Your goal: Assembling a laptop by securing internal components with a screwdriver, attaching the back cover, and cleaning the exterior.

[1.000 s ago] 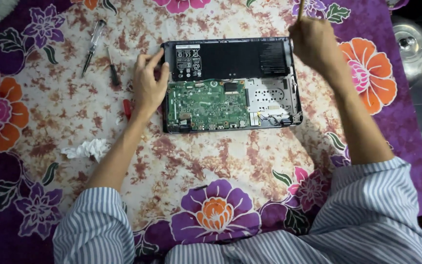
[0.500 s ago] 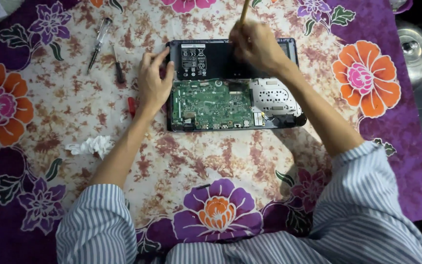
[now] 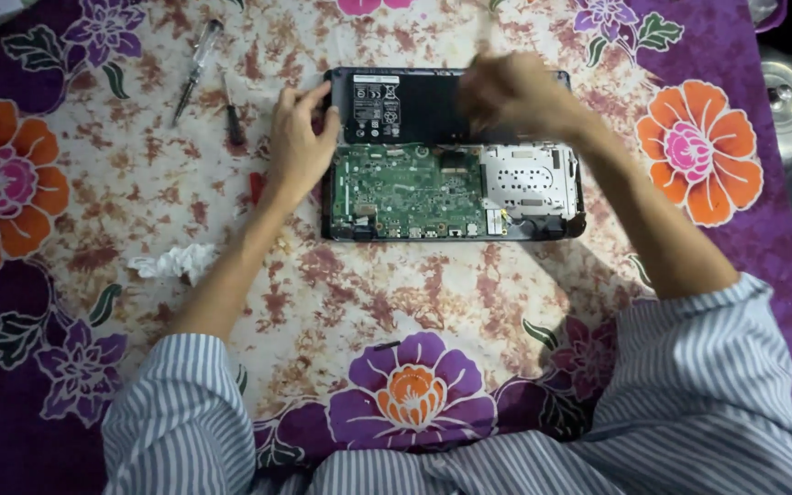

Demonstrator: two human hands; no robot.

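An opened laptop (image 3: 543, 225) lies upside down on a floral cloth, its back cover off. A black battery (image 3: 405, 105) fills its far half, with a green circuit board (image 3: 405, 188) and a silver metal bay (image 3: 529, 179) nearer me. My left hand (image 3: 297, 147) rests on the laptop's left edge, fingers touching the battery's corner. My right hand (image 3: 515, 96) is motion-blurred over the right part of the battery, fingers closed. A thin tan stick rises from it as a faint streak.
Left of the laptop lie a clear-handled screwdriver (image 3: 196, 64), a small dark screwdriver (image 3: 231, 119) and a red-handled tool (image 3: 257, 188) partly under my left wrist. A crumpled white tissue (image 3: 174, 263) sits at the left. A shiny metal vessel (image 3: 786, 101) stands off the cloth at right.
My right hand has swept left from the laptop's far right corner across the battery, carrying the thin stick. My left hand has stayed on the left edge.
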